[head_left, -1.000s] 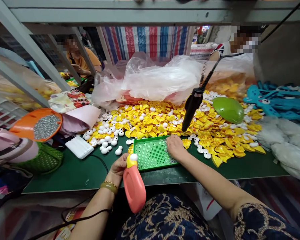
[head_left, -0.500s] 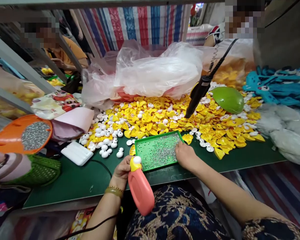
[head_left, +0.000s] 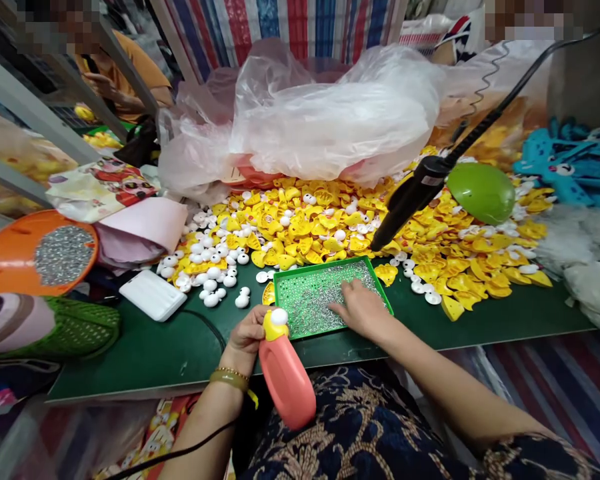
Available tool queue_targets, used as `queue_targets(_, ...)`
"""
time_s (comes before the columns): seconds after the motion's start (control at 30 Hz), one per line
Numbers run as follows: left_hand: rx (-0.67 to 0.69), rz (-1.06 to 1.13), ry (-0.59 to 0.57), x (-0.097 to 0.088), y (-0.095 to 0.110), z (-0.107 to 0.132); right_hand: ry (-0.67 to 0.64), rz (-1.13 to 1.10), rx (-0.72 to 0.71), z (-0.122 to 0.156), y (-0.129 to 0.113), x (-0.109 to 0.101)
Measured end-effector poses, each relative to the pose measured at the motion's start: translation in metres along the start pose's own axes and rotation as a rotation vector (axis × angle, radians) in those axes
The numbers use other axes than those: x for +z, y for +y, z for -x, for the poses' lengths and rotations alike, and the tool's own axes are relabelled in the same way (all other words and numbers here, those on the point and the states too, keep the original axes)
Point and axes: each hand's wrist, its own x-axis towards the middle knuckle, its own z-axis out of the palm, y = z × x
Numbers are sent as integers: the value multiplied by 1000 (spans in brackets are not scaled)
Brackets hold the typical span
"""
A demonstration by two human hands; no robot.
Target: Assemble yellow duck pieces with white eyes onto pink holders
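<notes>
The left grip point(head_left: 245, 337) is closed around a coral-pink plastic bottle point(head_left: 287, 383), its fingers wrapped behind a yellow collar topped with a white ball. The bottle stands almost upright at 12 o'clock, just past the edge of the surface point(head_left: 130, 357), which seems to keep it clear of the clutter and its top in easy view. The right grip point(head_left: 363, 308) is spread flat, its fingertips point(head_left: 341, 305) pressing among small silver pieces point(head_left: 313, 297) in a shallow green pegboard tray point(head_left: 386, 301). The tray lies near the edge at 12 o'clock, probably so one hand can reach it while the other holds the bottle.

Just beyond, at 11 o'clock, white balls point(head_left: 211, 283) are gathered apart from a heap of yellow plastic shells point(head_left: 310, 230), as if sorted for quick picking. An orange dish point(head_left: 3, 257) of more silver pieces sits at 10 o'clock, within reach of the left arm. A black corded tool point(head_left: 413, 200) hangs above the heap at 1 o'clock, suspended so it stays off the pile. Farther out, a clear plastic bag point(head_left: 325, 113) slumps at 12 o'clock, blue plush shapes point(head_left: 570, 163) lie at 2 o'clock, and a co-worker point(head_left: 120, 70) sits at 11 o'clock.
</notes>
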Motion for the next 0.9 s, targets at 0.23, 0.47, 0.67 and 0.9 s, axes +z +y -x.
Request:
queue_targets(0.23,42,-5,52,3,-2,5,-130,-120,-492,-4,-10,11)
queue_targets(0.47,53,3,98,12,2,3,3,-47,-181,-36,40,-10)
queue_targets(0.67,-1,-26,153,25,11,7,4,-66,-338,-33,-33,4)
queue_targets(0.9,-55,6,453,24,17,37,-134,-49,-421,-6,23,-12)
